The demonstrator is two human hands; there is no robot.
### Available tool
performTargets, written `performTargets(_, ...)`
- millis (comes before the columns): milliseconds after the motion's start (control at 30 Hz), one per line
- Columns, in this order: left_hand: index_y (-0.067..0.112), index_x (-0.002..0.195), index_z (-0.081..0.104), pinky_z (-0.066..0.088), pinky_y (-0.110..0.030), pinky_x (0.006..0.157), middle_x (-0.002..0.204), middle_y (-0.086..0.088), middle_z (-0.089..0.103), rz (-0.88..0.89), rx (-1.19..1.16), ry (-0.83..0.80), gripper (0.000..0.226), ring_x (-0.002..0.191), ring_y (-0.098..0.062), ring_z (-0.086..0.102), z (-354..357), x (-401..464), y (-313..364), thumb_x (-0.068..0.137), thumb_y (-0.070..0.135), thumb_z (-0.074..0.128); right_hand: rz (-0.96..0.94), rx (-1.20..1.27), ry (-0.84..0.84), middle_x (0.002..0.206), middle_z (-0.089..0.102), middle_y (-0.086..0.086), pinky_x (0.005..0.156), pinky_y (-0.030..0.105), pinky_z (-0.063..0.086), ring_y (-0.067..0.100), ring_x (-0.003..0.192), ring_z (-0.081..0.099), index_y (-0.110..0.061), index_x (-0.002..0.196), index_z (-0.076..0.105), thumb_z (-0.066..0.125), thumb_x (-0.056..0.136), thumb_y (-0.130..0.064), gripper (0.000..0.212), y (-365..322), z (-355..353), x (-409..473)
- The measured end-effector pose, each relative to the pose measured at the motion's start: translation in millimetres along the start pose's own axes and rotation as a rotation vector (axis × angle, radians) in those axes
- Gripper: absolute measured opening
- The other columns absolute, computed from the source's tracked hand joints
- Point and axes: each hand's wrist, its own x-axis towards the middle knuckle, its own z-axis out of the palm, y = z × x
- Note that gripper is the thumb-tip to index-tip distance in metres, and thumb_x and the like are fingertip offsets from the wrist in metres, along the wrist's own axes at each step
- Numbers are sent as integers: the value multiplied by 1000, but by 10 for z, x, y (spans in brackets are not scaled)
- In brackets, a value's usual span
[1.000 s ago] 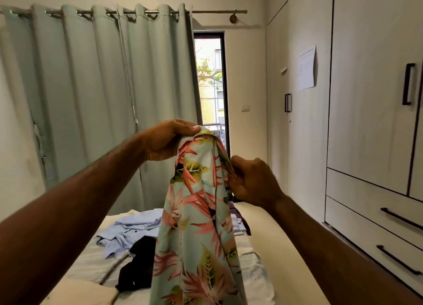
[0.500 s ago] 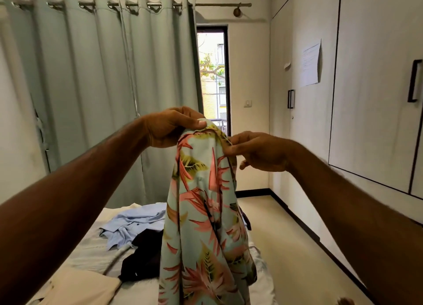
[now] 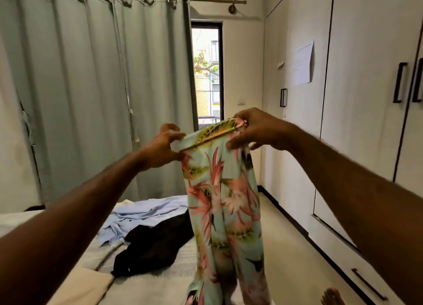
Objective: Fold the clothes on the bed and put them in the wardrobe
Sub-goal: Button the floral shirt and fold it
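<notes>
Along the right side of the frame I see the wardrobe (image 3: 366,98), pale doors with dark handles, drawers below. Its doors look closed, so I judge it must be opened before anything goes in.

The bed (image 3: 160,281) fills the lower left. On it lie a crumpled light blue shirt (image 3: 146,215), a black garment (image 3: 155,247) just beside and partly over it, and a beige cloth (image 3: 84,288) at the bottom left corner. None of these looks folded yet.

In the centre of the frame hangs the flowered garment (image 3: 224,201), pale green with pink and yellow leaves. It is held up in the air above the near edge of the bed, touching nothing but my hands as far as I can tell. Its long axis runs straight up and down, top hem in the middle of the frame, lower end dropping out of the bottom edge. The top hem slants slightly, higher on the right.

My left hand (image 3: 162,149) pinches the left end of that hem, fingers curled around the cloth. My right hand (image 3: 258,130) pinches the right end, thumb under, fingers over.

I judge the cloth light, thin and limp: it drapes in soft folds and keeps no shape. It may be a little slick. Holding it at the two top corners, as now, seems best for spreading it flat.
</notes>
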Motion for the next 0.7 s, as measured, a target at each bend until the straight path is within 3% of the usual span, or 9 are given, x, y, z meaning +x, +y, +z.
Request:
performTargets(100,19,111,52,57,-30,63,104,-10,63,-118,-536,186,16,83,-17,70,127,-40,54,99,13,61,-104,98,211,103,66,8,71,44,63,24,96,69,-15,103,60,79,82,-6,30,35,72,65)
performTargets(167,12,120,43,58,-33,58,101,-15,64,-171,-657,243,20,75,-19,71,168,-15,136,103,14,54,-200,90,354,95,63,2,71,40,59,19,91,63,-24,92,57,74,86,-6,25,21,120,112)
performTargets(267,11,120,46,60,-32,58,101,-18,70,-210,-747,230,31,75,-22,74,105,35,154,97,20,64,-239,229,530,100,64,2,69,37,57,18,91,63,-30,107,56,72,88,-8,33,13,70,197)
performTargets(333,5,111,62,60,-31,62,93,-14,73,-257,-568,119,22,73,-19,73,-7,47,87,95,20,66,-183,330,559,105,65,6,71,36,57,19,95,65,-26,121,51,72,91,-14,39,29,-1,232)
performTargets(433,3,95,72,55,-25,62,85,-9,72,-304,-386,-28,16,67,-11,68,-106,64,-3,97,15,63,-123,122,610,107,68,6,75,29,53,21,98,66,-15,114,62,67,96,-17,20,55,-40,298)
performTargets(500,5,101,71,54,-26,60,86,-7,71,-314,-469,-27,19,69,-11,69,-164,57,4,99,20,60,-102,-121,665,102,70,6,74,31,50,22,95,65,-13,107,70,59,101,-22,16,91,7,305)
performTargets(567,7,110,65,57,-35,63,94,-8,71,-305,-643,-2,27,79,-18,70,-208,71,17,102,31,55,-41,-174,741,99,69,4,73,31,45,24,91,63,-18,106,70,51,104,-29,22,166,53,294)
performTargets(633,5,119,61,62,-41,68,99,-12,71,-265,-875,16,33,86,-24,71,-233,124,86,103,32,51,4,1,756,100,69,4,74,33,47,28,93,63,-22,102,65,45,104,-29,21,227,106,295)
performTargets(700,2,128,57,63,-42,74,103,-14,71,-203,-992,59,37,89,-26,71,-305,209,164,102,28,53,23,246,672,99,69,7,81,45,57,31,94,66,-19,96,63,48,102,-29,20,197,124,311)
